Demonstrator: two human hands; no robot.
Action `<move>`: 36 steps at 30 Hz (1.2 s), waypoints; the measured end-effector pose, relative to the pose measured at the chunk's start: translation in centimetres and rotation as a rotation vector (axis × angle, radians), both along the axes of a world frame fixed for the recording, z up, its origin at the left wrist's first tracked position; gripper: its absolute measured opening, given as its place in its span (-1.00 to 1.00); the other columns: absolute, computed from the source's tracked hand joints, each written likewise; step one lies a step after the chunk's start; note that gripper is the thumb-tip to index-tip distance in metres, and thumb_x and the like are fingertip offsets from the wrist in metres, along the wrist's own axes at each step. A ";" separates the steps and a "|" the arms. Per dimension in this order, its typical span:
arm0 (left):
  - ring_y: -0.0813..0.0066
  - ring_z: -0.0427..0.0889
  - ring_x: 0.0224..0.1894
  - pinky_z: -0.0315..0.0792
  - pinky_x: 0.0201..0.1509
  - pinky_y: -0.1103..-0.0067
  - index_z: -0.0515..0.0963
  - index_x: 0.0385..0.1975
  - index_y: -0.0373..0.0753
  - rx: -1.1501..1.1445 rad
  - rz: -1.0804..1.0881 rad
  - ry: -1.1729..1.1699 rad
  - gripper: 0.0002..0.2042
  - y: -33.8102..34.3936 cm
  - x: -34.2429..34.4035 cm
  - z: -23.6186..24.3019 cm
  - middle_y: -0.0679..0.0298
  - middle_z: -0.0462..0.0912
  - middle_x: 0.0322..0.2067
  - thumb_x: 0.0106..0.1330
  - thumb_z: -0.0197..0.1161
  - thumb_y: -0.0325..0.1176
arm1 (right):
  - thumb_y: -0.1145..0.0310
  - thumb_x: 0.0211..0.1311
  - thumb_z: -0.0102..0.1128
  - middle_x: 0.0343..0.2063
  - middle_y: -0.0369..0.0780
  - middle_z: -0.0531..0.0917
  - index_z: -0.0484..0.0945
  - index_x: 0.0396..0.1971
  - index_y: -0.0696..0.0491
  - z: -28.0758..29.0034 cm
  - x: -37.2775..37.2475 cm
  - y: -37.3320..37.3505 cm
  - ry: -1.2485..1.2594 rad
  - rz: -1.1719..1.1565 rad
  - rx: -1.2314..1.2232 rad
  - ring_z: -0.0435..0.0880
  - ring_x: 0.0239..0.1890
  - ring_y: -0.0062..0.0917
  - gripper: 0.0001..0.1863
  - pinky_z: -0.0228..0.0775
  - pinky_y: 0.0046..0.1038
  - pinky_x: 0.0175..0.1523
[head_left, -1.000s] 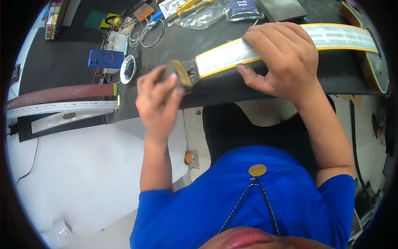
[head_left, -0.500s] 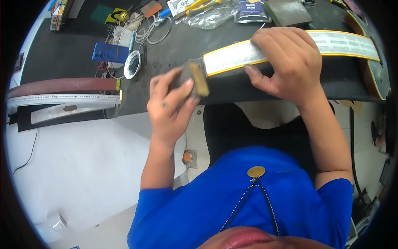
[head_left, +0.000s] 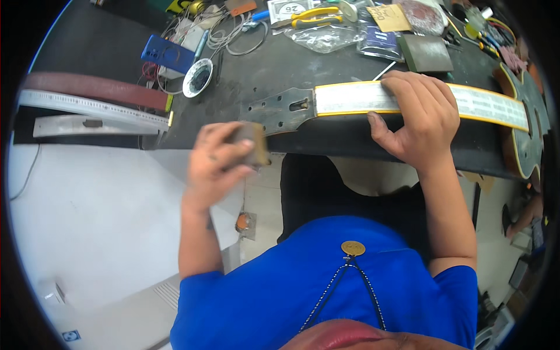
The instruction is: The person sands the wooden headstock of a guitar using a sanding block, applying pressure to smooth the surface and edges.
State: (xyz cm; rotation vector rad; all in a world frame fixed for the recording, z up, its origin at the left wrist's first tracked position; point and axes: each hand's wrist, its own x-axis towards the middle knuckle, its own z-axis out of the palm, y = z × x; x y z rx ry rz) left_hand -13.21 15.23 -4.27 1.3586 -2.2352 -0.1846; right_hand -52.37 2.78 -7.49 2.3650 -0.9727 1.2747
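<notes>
An electric guitar with a dark, bare-looking finish lies across the bench. Its headstock [head_left: 269, 112], with holes in it and a slot near the nut end, points left, and its body [head_left: 516, 153] is at the far right. White tape with yellow edges covers the fretboard [head_left: 350, 98]. My right hand [head_left: 424, 119] grips the neck about midway, fingers over the far side and thumb at the near edge. Held in my left hand [head_left: 216, 163], slightly blurred, is a small sanding block [head_left: 258, 144], apart from the headstock and just nearer to me.
Left on the bench lie a dark red curved-looking bar [head_left: 99, 90], a ruler [head_left: 105, 109] and a metal straightedge [head_left: 70, 126]. Behind the headstock are a small white bowl [head_left: 198, 78], a blue phone [head_left: 168, 53] and cables. Pliers [head_left: 315, 17], plastic bags and a metal block [head_left: 429, 53] sit farther back.
My left hand has drawn the sanding block left and toward me, off the headstock, which now shows. My right hand keeps its grip on the neck. The whole view has shifted somewhat.
</notes>
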 end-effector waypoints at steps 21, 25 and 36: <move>-0.01 0.66 0.31 0.50 0.46 0.21 0.76 0.25 -0.14 -0.603 0.586 0.257 -0.53 -3.7 7.5 -9.2 0.13 0.77 0.35 0.41 0.58 -0.11 | -0.45 0.38 0.38 0.62 0.22 0.41 0.35 0.64 0.33 3.9 14.2 7.3 0.655 -0.165 0.424 0.23 0.76 0.15 0.22 -0.11 0.14 0.83; -0.04 0.65 0.31 0.51 0.46 0.19 0.76 0.26 -0.13 -0.629 0.568 0.173 -0.54 -4.0 7.3 -9.0 0.13 0.76 0.36 0.42 0.56 -0.12 | -0.53 0.35 0.33 0.68 0.32 0.24 0.23 0.70 0.33 3.0 18.8 7.7 0.765 -0.135 0.509 0.11 0.77 0.27 0.32 -0.19 0.20 0.83; -0.09 0.62 0.38 0.40 0.56 0.13 0.68 0.38 -0.18 -0.607 0.513 0.092 -0.52 -4.3 8.5 -9.3 0.01 0.71 0.42 0.60 0.38 -0.07 | 0.26 0.12 0.48 -0.53 -0.19 0.69 0.49 -0.52 0.01 3.1 19.1 8.1 0.248 0.756 0.338 0.67 -0.48 -0.24 -0.72 0.48 -0.20 -0.24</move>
